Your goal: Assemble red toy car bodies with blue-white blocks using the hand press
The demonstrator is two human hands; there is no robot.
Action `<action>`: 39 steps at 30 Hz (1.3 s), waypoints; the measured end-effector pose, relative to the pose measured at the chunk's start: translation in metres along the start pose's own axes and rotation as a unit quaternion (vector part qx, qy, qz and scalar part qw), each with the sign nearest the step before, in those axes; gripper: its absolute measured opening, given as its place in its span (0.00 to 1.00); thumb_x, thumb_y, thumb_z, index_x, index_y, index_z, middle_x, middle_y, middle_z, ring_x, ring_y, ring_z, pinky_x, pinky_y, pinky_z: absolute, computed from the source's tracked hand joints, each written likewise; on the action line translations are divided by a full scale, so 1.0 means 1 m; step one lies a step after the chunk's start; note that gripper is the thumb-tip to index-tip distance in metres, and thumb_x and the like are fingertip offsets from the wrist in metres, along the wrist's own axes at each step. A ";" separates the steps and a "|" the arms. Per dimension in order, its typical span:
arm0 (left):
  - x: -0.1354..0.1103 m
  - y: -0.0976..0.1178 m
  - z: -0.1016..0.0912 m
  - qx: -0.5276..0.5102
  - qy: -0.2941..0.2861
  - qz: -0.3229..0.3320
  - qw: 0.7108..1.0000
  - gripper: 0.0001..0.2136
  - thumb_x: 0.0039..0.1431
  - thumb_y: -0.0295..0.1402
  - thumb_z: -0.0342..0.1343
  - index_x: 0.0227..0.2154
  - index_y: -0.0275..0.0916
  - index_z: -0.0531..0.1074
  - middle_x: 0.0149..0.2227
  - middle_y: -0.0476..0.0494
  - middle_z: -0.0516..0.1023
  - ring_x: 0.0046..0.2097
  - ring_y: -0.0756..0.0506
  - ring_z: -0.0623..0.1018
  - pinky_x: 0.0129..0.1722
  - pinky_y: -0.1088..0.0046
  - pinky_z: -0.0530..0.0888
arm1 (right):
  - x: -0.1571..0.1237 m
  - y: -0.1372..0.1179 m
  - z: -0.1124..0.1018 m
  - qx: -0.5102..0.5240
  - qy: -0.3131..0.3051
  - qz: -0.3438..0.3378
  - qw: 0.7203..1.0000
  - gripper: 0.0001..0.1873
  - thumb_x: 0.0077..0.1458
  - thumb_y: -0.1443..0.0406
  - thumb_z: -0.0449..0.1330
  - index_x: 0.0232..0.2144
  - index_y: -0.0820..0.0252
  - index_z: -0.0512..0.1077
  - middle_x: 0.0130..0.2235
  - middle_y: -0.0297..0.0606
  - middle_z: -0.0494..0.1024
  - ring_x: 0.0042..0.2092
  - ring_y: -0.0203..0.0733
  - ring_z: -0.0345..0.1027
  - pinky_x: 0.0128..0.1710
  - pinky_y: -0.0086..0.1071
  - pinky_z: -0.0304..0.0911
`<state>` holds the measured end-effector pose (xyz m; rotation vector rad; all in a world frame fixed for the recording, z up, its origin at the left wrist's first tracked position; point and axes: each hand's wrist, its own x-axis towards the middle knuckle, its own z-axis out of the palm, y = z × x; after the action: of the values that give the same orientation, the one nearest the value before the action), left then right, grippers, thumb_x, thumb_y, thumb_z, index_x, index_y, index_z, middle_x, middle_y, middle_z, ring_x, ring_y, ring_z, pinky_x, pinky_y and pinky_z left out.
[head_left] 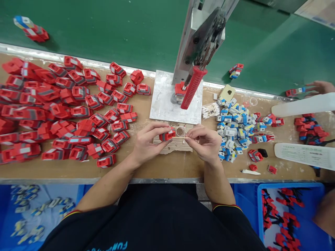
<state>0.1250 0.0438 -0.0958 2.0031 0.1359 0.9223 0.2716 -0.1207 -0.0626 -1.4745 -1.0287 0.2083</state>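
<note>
Left of the press [205, 45], many red parts [81, 111] lie seemingly unjoined; just before the press, the left hand [146, 141] clamps its fingers on one red part [167, 134], the right hand [206, 141] pinches a swab [178, 137] beside it; right of the press, white parts [231, 132] lie loose, few joined pieces [236, 70] showing

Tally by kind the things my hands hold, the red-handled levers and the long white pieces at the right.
Red block, in your left hand: 1
Thin stick, in your right hand: 1
Red-handled lever: 1
Long white pieces: 2
Total: 5
</note>
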 end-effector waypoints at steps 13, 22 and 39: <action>-0.001 -0.002 -0.003 0.004 0.011 -0.026 1.000 0.09 0.64 0.34 0.71 0.46 0.44 0.83 0.46 0.43 0.87 0.46 0.44 0.86 0.48 0.66 0.85 | 0.002 0.004 -0.028 -0.040 0.015 -0.036 0.998 0.08 0.62 0.64 0.71 0.30 0.51 0.77 0.28 0.33 0.83 0.30 0.40 0.76 0.30 0.36 0.69; -0.002 -0.007 -0.008 -0.024 0.024 -0.078 0.996 0.13 0.61 0.34 0.73 0.48 0.45 0.83 0.45 0.44 0.85 0.47 0.42 0.85 0.49 0.63 0.84 | 0.005 0.012 -0.049 -0.124 -0.138 -0.027 0.982 0.09 0.66 0.59 0.68 0.47 0.50 0.80 0.47 0.40 0.87 0.49 0.47 0.81 0.44 0.41 0.76; 0.001 -0.008 -0.011 -0.093 0.085 -0.082 0.989 0.15 0.60 0.35 0.74 0.50 0.48 0.83 0.43 0.45 0.83 0.43 0.43 0.84 0.43 0.64 0.84 | -0.011 0.011 -0.096 -0.465 -0.294 0.114 0.827 0.07 0.63 0.70 0.65 0.43 0.56 0.81 0.41 0.46 0.85 0.47 0.56 0.75 0.48 0.47 0.68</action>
<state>0.1204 0.0564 -0.0979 1.7140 0.2947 0.9619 0.3340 -0.1950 -0.0558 -2.5304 -1.5665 0.3778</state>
